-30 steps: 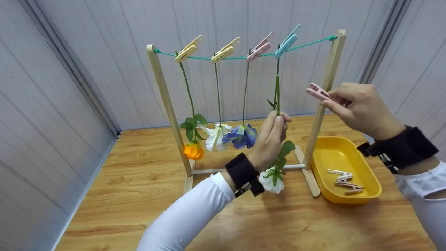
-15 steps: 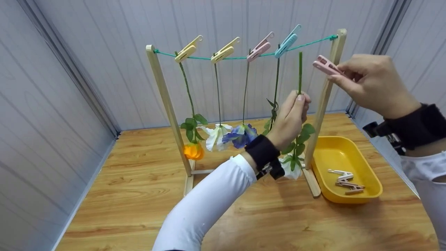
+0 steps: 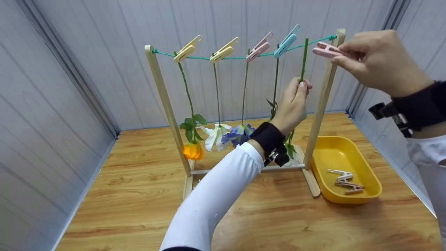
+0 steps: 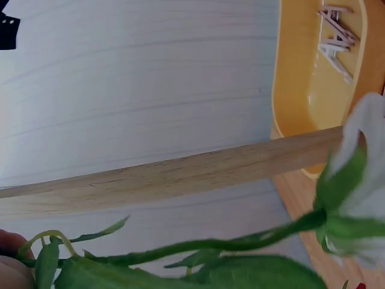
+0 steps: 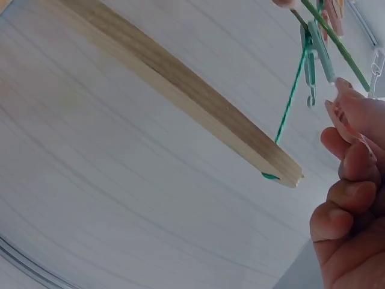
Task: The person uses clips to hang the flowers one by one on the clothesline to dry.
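My left hand (image 3: 292, 104) pinches the green stem (image 3: 305, 57) of a white rose, whose bloom (image 4: 364, 198) hangs downward in the left wrist view. The stem's bare top end points up and overlaps the green cord (image 3: 318, 40). Just right of it, my right hand (image 3: 383, 62) pinches a pink clothespin (image 3: 325, 51), jaws facing the stem. A blue clothespin (image 3: 285, 45) grips another stem on the cord, its bloom hidden behind my left arm. Further left hang a blue flower (image 3: 238, 134), a white flower (image 3: 216, 136) and an orange flower (image 3: 193, 152).
Two wooden posts carry the cord, the right post (image 3: 322, 104) standing close by both hands. A yellow tray (image 3: 334, 150) sits right of it with several clothespins (image 3: 346, 183) inside. A pink clothespin (image 3: 258, 52) and two yellow ones hold the other stems. Panelled walls surround the wooden tabletop (image 3: 139, 195).
My left hand has moved up and to the right with the rose, bringing its stem end to cord height. My right hand has risen with the pink clothespin beside it.
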The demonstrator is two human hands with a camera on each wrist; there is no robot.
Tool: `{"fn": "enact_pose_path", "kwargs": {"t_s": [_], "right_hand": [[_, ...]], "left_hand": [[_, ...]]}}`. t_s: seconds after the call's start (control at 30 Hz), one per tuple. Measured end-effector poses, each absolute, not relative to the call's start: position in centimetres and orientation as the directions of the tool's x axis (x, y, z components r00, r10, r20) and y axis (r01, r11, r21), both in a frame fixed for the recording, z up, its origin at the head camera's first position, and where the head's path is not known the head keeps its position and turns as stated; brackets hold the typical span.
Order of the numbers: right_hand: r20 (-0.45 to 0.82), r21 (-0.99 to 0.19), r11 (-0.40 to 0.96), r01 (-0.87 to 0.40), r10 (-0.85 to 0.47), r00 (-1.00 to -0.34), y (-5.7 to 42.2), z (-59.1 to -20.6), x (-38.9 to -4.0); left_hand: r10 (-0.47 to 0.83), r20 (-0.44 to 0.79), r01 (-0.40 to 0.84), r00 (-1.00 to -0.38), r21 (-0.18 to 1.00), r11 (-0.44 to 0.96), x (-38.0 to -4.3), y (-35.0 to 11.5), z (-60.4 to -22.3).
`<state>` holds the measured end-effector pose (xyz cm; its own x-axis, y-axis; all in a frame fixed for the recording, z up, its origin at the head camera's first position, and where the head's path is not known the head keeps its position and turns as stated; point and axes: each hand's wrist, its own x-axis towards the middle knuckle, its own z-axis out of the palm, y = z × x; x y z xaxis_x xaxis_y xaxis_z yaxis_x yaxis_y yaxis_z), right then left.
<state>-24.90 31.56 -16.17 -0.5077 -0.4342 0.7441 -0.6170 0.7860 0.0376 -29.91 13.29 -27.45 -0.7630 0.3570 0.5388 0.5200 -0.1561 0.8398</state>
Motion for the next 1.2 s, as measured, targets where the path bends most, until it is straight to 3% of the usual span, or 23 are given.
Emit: {"fn": "enact_pose_path", "kwargs": {"t_s": [0.13, 0.3, 0.57, 0.77, 0.97, 1.2], "right_hand": [[0.738, 0.042, 0.796, -0.603, -0.432, -0.519, 31.6, -15.1, -24.9], [0.714, -0.007, 0.830, -0.558, -0.387, -0.584, 31.3, -13.9, -25.1], [0.667, -0.020, 0.848, -0.529, -0.383, -0.639, 31.3, -12.5, -25.7], [0.598, 0.009, 0.861, -0.509, -0.413, -0.687, 31.4, -11.8, -26.3], [0.498, -0.033, 0.901, -0.432, -0.360, -0.789, 32.0, -11.3, -27.2], [0.395, -0.020, 0.917, -0.398, -0.359, -0.846, 31.3, -10.5, -28.4]], "left_hand": [[0.346, 0.546, 0.539, -0.763, 0.833, -0.125, -30.3, 13.6, -27.6], [0.327, 0.534, 0.531, -0.780, 0.841, -0.105, -30.7, 13.9, -27.9], [0.303, 0.433, 0.439, -0.849, 0.897, -0.055, -31.3, 14.3, -27.9], [0.325, 0.418, 0.424, -0.848, 0.904, -0.057, -31.6, 14.6, -27.2], [0.331, 0.391, 0.370, -0.859, 0.920, -0.129, -31.6, 15.1, -26.4], [0.304, 0.323, 0.316, -0.896, 0.946, -0.076, -31.4, 15.7, -26.3]]}}
